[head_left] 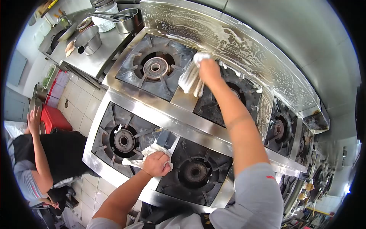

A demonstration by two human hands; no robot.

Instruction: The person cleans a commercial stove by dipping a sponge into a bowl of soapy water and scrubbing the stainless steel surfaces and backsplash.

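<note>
My left hand (156,164) is closed on a crumpled white cloth (134,162), pressed down on the front of the stove between the left burner (124,140) and the middle burner (195,170). Farther back, my right hand (210,72) grips a foam-covered white pad (201,58); its exact kind is hidden by suds and fingers. That hand is on the metal strip (183,100) between two rear burners. Streaks of white foam (189,81) lie on the strip beside it. Soapy film coats the steel backsplash (244,47) behind the stove.
At the back left, a steel counter (78,63) holds a metal pot (88,41), stacked white plates (105,21) and a pan with utensils (127,23). Another person in a black apron (57,152) stands at the left, near a red container (55,118). Raised grates surround the rear-left burner (155,68).
</note>
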